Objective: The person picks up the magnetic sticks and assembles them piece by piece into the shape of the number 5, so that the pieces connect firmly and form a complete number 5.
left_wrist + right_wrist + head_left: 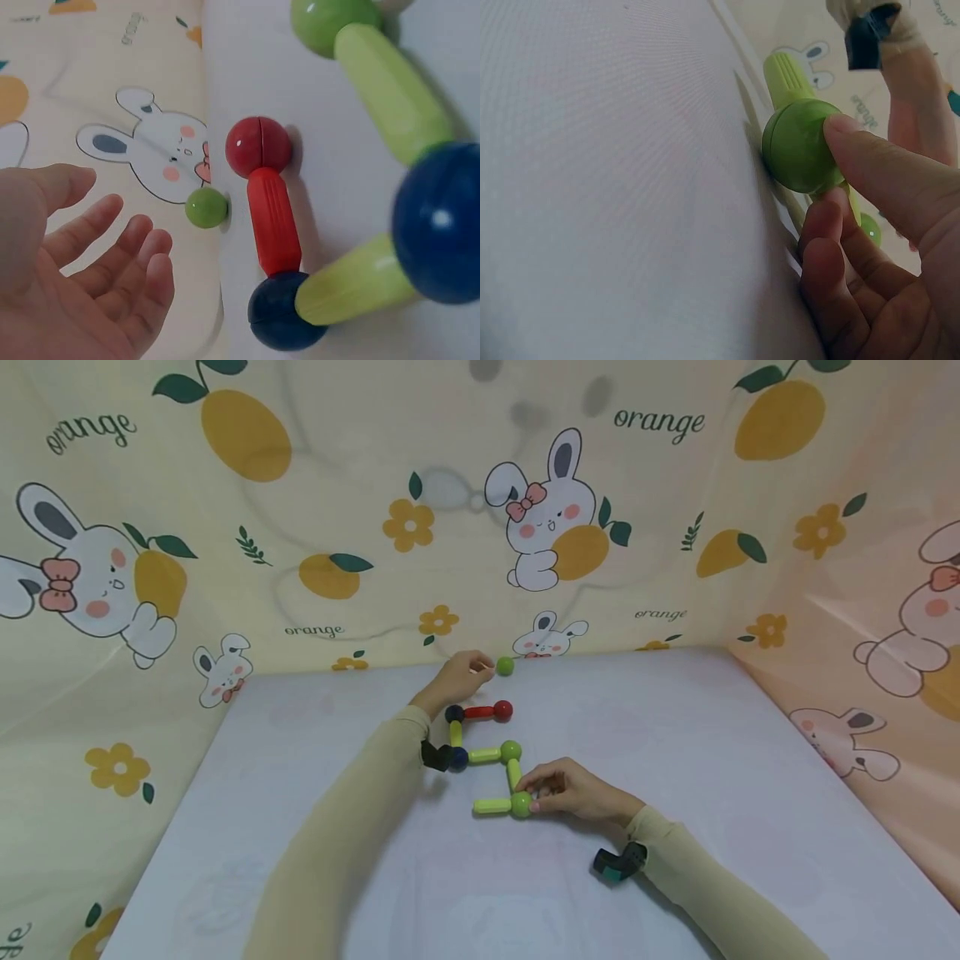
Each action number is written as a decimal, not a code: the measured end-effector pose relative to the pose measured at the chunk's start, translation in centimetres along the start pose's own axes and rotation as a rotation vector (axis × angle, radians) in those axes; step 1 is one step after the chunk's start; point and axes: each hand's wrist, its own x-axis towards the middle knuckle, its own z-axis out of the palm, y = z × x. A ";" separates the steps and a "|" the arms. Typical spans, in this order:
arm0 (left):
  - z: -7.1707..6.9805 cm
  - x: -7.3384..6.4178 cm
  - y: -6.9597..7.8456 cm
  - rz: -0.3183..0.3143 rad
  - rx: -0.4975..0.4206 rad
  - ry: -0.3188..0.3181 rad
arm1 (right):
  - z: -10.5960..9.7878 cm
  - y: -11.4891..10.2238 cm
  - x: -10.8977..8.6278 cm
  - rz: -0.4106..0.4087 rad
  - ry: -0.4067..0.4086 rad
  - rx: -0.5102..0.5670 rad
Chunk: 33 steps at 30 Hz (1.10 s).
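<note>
Balls and rods join in a zigzag chain on the table. From its far end run a red ball [503,710], a red rod [274,221], a dark blue ball [285,311], a yellow-green rod [456,733], a second blue ball [442,223], then green rods and balls. My right hand [581,792] pinches the nearest green ball [802,146] between thumb and fingers; a light green rod [492,807] sticks out leftward from it. Beyond the chain, my left hand [461,678] has loosely bent fingers, nothing in them. A loose green ball [506,666] lies just right of its fingertips.
The white table [637,718] ends at the back against a hanging cloth [465,568] printed with rabbits and oranges. This cloth also rises along the left and right sides. My left forearm [352,827] reaches past the chain's left side.
</note>
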 end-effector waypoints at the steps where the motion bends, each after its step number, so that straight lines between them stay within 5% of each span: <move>1: 0.0 0.3 0.1 -0.009 -0.004 -0.001 | 0.0 0.0 0.0 -0.001 -0.001 0.000; 15: 3.4 3.2 0.8 -0.123 -0.018 -0.030 | -0.1 0.1 -0.1 -0.020 0.001 -0.016; 25: 3.9 5.1 -0.3 -0.149 -0.008 -0.050 | 0.3 -0.3 0.3 -0.040 0.001 -0.004; 33: 4.2 5.3 0.0 -0.157 0.226 -0.106 | 0.2 -0.5 -0.1 -0.015 0.009 -0.008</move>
